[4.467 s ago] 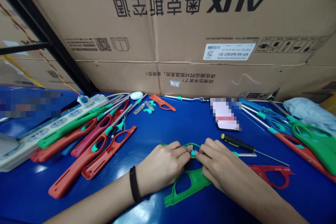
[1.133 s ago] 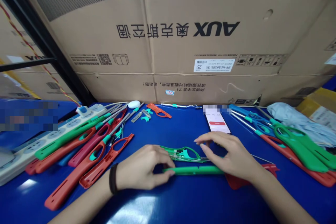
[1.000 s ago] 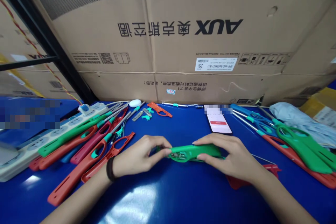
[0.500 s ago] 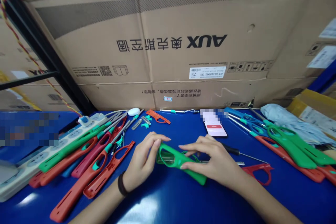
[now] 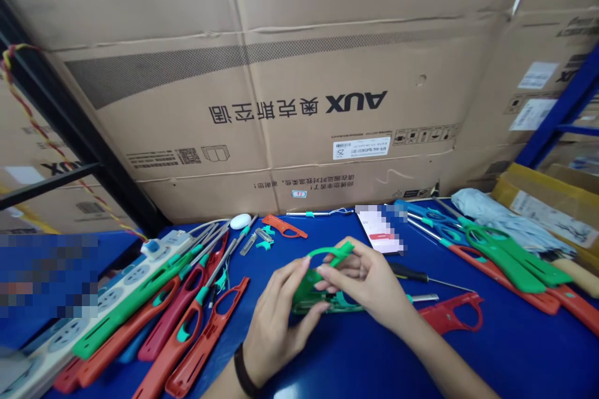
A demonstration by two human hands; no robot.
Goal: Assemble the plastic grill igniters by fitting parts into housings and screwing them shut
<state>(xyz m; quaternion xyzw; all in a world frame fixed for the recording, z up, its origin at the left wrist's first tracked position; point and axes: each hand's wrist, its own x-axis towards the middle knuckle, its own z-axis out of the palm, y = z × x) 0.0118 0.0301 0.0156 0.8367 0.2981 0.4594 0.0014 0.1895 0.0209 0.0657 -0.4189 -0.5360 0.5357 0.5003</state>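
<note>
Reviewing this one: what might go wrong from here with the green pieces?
The green shell half, held in the left hand and right hand, could slip and knock the green housing beneath. The screwdriver lies close beyond the right hand and might be bumped.

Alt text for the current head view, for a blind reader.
Left hand and right hand hold a green plastic shell close to a green casing over a blue table. Coloured handles lie either side; a cardboard box stands behind.

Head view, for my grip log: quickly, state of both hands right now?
Left hand: holding the looped green plastic shell.
Right hand: pinching the same shell's upper end.
</note>
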